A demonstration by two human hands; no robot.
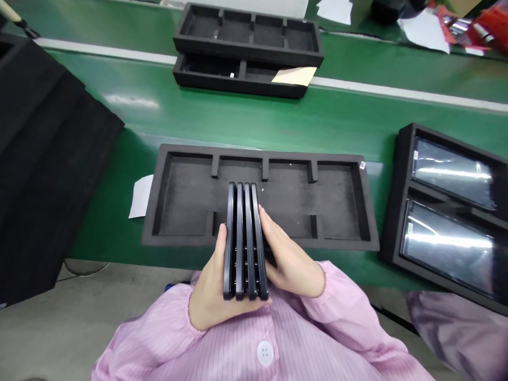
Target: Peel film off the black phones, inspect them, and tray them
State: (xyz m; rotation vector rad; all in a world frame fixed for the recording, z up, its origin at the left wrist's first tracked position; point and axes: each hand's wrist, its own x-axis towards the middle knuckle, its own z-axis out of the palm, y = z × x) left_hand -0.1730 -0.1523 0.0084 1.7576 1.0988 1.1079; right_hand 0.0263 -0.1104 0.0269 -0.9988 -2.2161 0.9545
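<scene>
Several thin dark phone-like slabs stand on edge side by side, held between my two hands, with narrow gaps between them. My left hand wraps round their left side and under their near ends, thumb along the outer slab. Against the right side presses my right hand, its fingers partly hidden behind the slabs. Just beyond and partly under the slabs lies a black foam tray with short dividers; no slabs show in its visible compartments.
Dark foam trays are stacked at the left. A tray at the right holds glossy screens. Two smaller trays sit at the back, a yellow paper on one. White paper lies left of the middle tray.
</scene>
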